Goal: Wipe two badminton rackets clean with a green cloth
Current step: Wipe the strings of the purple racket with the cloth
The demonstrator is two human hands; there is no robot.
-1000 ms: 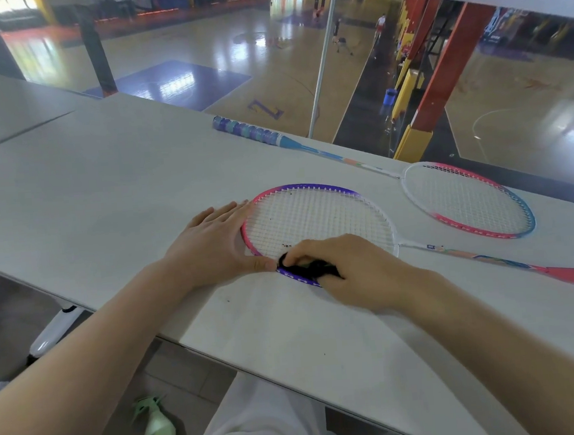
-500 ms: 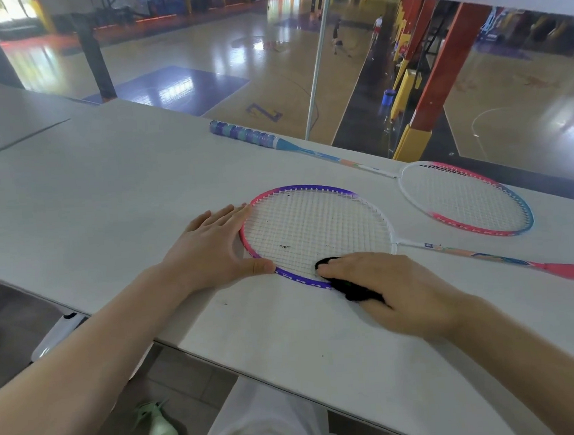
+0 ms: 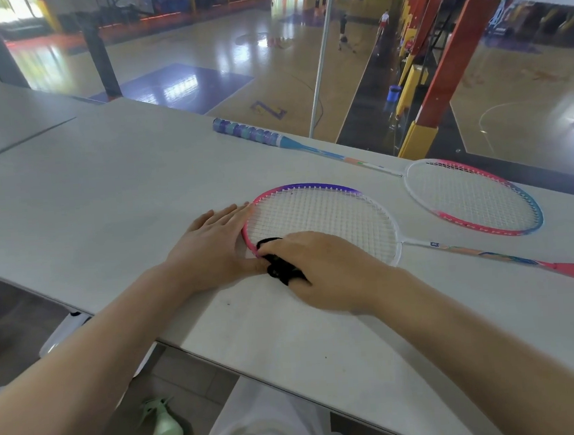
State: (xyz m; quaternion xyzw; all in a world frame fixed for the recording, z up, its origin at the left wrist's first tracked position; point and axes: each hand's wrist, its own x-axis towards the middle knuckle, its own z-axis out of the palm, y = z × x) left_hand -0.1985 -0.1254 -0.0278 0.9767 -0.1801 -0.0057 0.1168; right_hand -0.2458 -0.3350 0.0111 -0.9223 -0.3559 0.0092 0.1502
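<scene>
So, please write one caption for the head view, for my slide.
Right hand rubs a dark cloth on the near racket rim; left hand steadies it.

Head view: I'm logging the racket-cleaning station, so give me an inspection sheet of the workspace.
Surface: pale grey table, a few dark specks near its front edge.
Job's things: near racket flat, handle to the right; far racket flat beside it, handle to the left; dark cloth on the near racket's frame, looks black rather than green.
Clutter: green spray bottle on the floor under the table.
Hands: left hand flat against the near racket's rim; right hand grips the cloth.
Cables: nothing seen.
Surroundings: glass overlooking a sports court, distant people on it.
</scene>
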